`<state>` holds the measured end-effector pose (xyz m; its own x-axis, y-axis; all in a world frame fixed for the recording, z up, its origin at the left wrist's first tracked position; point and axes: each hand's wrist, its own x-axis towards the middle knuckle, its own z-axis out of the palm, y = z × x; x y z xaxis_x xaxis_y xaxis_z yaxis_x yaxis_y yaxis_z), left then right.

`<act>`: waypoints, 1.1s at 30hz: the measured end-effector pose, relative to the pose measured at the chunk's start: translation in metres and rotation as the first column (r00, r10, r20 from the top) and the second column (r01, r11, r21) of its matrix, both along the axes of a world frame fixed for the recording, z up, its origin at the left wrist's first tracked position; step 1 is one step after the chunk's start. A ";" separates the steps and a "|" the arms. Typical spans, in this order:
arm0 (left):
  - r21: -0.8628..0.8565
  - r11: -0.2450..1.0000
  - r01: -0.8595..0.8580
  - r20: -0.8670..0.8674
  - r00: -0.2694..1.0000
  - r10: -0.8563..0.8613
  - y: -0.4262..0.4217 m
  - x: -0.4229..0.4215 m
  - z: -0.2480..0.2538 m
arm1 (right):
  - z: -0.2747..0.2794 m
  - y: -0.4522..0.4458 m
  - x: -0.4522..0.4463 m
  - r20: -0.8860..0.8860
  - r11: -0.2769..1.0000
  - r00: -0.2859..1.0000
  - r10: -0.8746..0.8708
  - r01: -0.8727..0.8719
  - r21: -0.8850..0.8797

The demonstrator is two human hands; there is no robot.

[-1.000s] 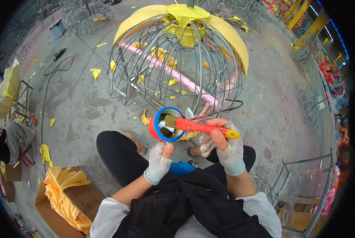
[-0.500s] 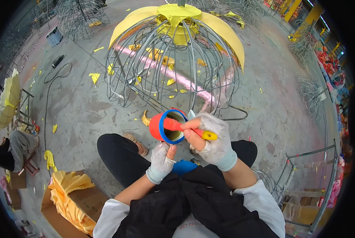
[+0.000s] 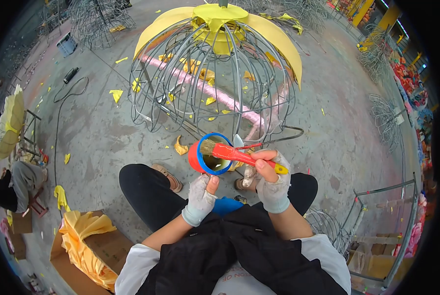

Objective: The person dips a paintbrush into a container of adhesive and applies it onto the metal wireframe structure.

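A red pot (image 3: 195,158) with a blue rim is tilted toward me, some liquid visible inside. My left hand (image 3: 200,199), in a whitish fingerless glove, grips it from below, thumb near the rim. My right hand (image 3: 273,182), gloved alike, is closed round the handle of a red brush (image 3: 235,155) with a yellow handle end. The bristles lie over the pot's mouth, by the upper left part of the rim. Just beyond the pot stands a domed wire frame (image 3: 220,93) with a yellow top and yellow panels.
A cardboard box (image 3: 106,246) with orange-yellow cloth (image 3: 84,238) is at the lower left. Another person (image 3: 20,184) sits at the far left. A metal frame (image 3: 407,221) stands at the right. Yellow scraps and a black cable (image 3: 57,132) lie on the floor.
Over the last second the brush went down into the pot and came back up, its bristles now showing over the mouth. My right hand moved in over the pot, then back.
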<state>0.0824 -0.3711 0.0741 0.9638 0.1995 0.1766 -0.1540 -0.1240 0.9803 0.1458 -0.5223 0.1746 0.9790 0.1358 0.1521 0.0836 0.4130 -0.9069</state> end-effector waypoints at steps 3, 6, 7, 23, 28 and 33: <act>-0.081 0.997 -0.016 -0.016 1.000 0.015 -0.005 -0.003 -0.003 | -0.007 -0.003 -0.002 -0.058 0.996 0.998 -0.009 0.014 0.091; -0.157 0.987 -0.032 -0.030 0.999 0.027 -0.005 -0.002 -0.005 | -0.011 -0.005 -0.001 -0.113 0.982 0.994 -0.013 0.034 0.186; -0.172 0.985 -0.033 -0.045 0.999 0.025 -0.005 -0.003 -0.005 | -0.011 -0.007 0.000 -0.150 0.982 0.989 -0.013 0.041 0.185; 0.020 0.997 -0.069 0.028 0.997 0.068 -0.010 0.007 -0.002 | -0.010 0.010 0.011 0.318 0.957 0.944 -0.087 0.168 -0.237; -0.035 0.996 -0.078 0.036 0.996 0.079 -0.007 0.013 0.005 | -0.018 -0.001 0.012 -0.284 0.989 0.959 0.027 0.017 0.149; -0.170 0.983 -0.072 0.010 0.997 0.075 -0.007 0.015 0.007 | -0.031 -0.003 0.022 -0.369 0.919 0.920 0.128 0.029 0.393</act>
